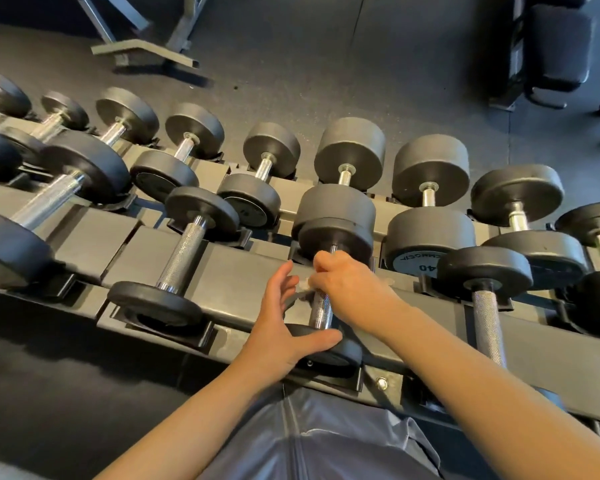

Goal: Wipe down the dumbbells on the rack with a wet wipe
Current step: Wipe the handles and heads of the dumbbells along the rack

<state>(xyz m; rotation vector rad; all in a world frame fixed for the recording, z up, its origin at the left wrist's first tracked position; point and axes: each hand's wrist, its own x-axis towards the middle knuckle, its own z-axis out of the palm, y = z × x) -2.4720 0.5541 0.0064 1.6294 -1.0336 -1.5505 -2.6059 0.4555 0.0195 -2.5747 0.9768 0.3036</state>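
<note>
A crumpled white wet wipe (303, 285) was gripped by the right hand (352, 287) around the knurled steel handle (321, 311) of a black rubber dumbbell on the grey rack (236, 282); the left hand (279, 327), fingers spread, was rested against its near head, which could be rolled from its cradle if twisted hard

- Setting: a gym's free-weight area.
- Evidence: tiered rack (243, 268) of black dumbbells (184, 247), one marked "40" (426, 244).
- Dark rubber floor (326, 64); padded seat (558, 46), probably a bench, and a grey metal frame (142, 50) behind.
</note>
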